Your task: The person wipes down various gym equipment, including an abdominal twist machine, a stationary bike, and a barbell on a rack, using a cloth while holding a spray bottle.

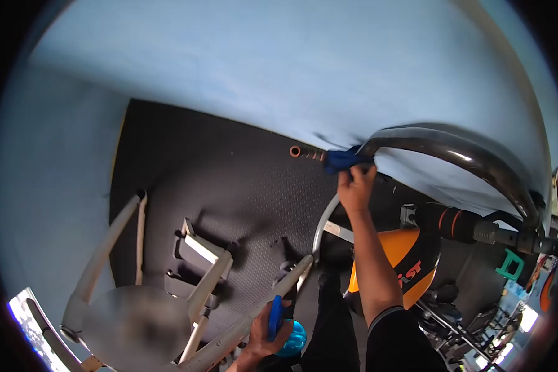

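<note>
– Any txt to be read?
– Red lettering [410, 272] is printed on the orange-and-black panel [400, 242]; "ST" can be made out at the end, approx.
– And the start?
– Can't be read w/ certainty.
– Dir. of the txt?
– Slanted, run upward to the rt. of the pic.

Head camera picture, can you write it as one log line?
left hand: holds blue spray bottle | right hand: holds dark blue cloth on curved handlebar

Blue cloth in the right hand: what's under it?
A curved metal bar enters one side of the blue cloth; a ringed, copper-coloured end emerges from the other. The stretch between is covered, so cannot be seen.
</note>
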The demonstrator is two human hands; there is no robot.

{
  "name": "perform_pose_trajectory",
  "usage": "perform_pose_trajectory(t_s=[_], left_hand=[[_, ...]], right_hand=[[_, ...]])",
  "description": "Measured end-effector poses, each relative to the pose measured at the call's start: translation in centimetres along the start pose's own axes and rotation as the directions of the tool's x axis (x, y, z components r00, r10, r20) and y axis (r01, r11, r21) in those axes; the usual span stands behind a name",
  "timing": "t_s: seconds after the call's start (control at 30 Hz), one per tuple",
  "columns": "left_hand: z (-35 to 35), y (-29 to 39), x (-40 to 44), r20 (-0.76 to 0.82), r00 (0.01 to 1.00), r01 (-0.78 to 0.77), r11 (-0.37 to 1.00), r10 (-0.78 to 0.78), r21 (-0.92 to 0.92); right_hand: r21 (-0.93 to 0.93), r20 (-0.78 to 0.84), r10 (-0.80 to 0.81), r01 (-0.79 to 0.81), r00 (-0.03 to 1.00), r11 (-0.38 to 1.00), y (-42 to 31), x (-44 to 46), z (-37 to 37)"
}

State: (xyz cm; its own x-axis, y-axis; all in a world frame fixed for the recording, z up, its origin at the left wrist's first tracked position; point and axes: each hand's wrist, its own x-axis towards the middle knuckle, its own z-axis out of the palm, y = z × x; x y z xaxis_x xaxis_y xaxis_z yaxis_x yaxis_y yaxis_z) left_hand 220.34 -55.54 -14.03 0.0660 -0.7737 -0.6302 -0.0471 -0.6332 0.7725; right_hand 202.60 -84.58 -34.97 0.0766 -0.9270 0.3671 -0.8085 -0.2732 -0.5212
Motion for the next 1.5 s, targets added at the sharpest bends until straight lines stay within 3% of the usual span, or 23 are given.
perform_pose_trajectory(t_s=[0.17,0.23,0.3,0.37,0.4,0.47,0.6,0.67,0.7,0.77,0.8,0.83,0.87,0.9,0.93,0.97,1.0,1.03,1.13,1.2,1.27,1.37,1.5], left_hand=[[-0.6,-1.9,0.8,-0.058,0.969,-0.233,0.965,0.241,0.116],[-1.0,-1.9,1.5,-0.057,0.944,-0.309,0.929,0.326,0.202],[-1.3,-1.6,1.9,-0.023,0.938,-0.333,0.921,0.345,0.202],[-0.7,-1.8,1.3,-0.055,0.957,-0.271,0.947,0.284,0.17],[0.1,-3.6,0.1,-0.069,0.961,-0.24,0.934,0.267,0.264],[1.3,-6.1,-2.3,-0.094,0.968,-0.168,0.879,0.232,0.445],[0.2,-3.5,-0.2,-0.223,0.916,-0.154,0.803,0.335,0.575],[-1.1,-2.1,1.3,0.033,0.998,-0.051,0.998,0.05,0.036],[-1.2,-1.6,1.5,0.001,0.998,-0.055,0.998,0.055,0.037],[-1.2,-1.7,1.3,0.051,0.988,-0.148,0.988,0.146,0.036],[-0.9,-2.6,0.8,0.146,0.988,-0.058,0.997,0.05,0.05],[-0.8,-2.8,0.3,0.076,0.996,-0.049,0.997,0.045,0.06],[-0.7,-2.7,0.0,0.064,0.981,-0.189,0.976,0.183,0.109],[-0.7,-2.7,-0.3,0.062,0.946,-0.324,0.931,0.318,0.169],[-0.6,-3.0,-0.7,-0.002,0.948,-0.311,0.929,0.318,0.201],[-0.2,-3.5,-1.2,0.045,0.934,-0.356,0.918,0.353,0.173],[0.2,-3.3,-2.0,0.098,0.915,-0.402,0.905,0.392,0.14],[0.3,-2.7,-2.9,0.056,0.914,-0.406,0.898,0.403,0.167],[1.8,0.3,-6.0,0.243,0.856,-0.513,0.814,0.457,0.273],[3.2,2.4,-9.0,0.268,0.835,-0.546,0.786,0.481,0.291],[3.9,5.2,-11.9,0.35,0.839,-0.489,0.86,0.417,0.145],[5.1,7.2,-17.6,0.187,0.817,-0.572,0.806,0.545,0.151],[8.1,6.8,-24.6,-0.077,0.784,-0.591,0.778,0.616,0.213]], right_hand=[[0.105,-0.191,-0.117,0.139,0.975,0.985,-2.8,2.9,-1.4],[-0.134,-0.278,-0.25,0.22,0.927,0.966,-1.3,0.6,2.6],[-0.114,-0.297,-0.266,0.242,0.917,0.963,0.2,-2.7,6.3],[-0.19,-0.042,0.119,-0.124,0.992,0.974,2.4,-6.8,9.6],[-0.192,-0.022,0.121,-0.123,0.992,0.974,3.2,-8.1,10.9],[-0.085,0.268,0.528,-0.526,0.806,0.846,4.1,-10.3,13.2],[0.198,0.336,0.666,-0.741,0.666,0.641,3.1,-14.1,13.4],[0.39,0.55,0.724,-0.895,0.416,0.218,-0.4,-15.9,9.2],[0.371,0.556,0.752,-0.915,0.353,0.155,-2.7,-16.7,6.6],[0.28,0.686,0.617,-0.922,0.387,0.267,-5.7,-18.3,0.6],[0.224,0.749,0.565,-0.934,0.347,0.277,-6.5,-19.4,-2.4],[0.278,0.727,0.331,-0.699,0.602,0.659,-4.7,-22.9,-4.4],[0.166,0.794,0.112,-0.391,0.597,0.905,-5.8,-21.4,-8.1],[0.095,0.846,0.301,-0.679,0.44,0.728,-8.2,-20.7,-10.9],[0.054,0.841,0.279,-0.584,0.464,0.81,-6.6,-22.3,-12.7],[0.165,0.905,0.033,-0.42,0.424,0.892,-9.6,-18.2,-16.1],[0.242,0.735,-0.186,0.003,0.652,0.97,-9.3,-18.7,-18.7],[0.285,0.722,-0.234,0.027,0.651,0.958,-10.9,-16.5,-20.4],[0.572,0.699,-0.46,-0.042,0.548,0.819,-15.1,-10.3,-28.1],[0.517,0.837,-0.363,-0.376,0.41,0.769,-16.2,-8.5,-32.2],[0.605,0.782,-0.468,-0.317,0.413,0.73,-17.4,-7.1,-35.2],[0.704,0.7,-0.605,-0.228,0.38,0.672,-18.6,-5.8,-38.8],[0.761,0.626,-0.75,0.044,0.215,0.648,-20.7,-6.4,-40.6]])
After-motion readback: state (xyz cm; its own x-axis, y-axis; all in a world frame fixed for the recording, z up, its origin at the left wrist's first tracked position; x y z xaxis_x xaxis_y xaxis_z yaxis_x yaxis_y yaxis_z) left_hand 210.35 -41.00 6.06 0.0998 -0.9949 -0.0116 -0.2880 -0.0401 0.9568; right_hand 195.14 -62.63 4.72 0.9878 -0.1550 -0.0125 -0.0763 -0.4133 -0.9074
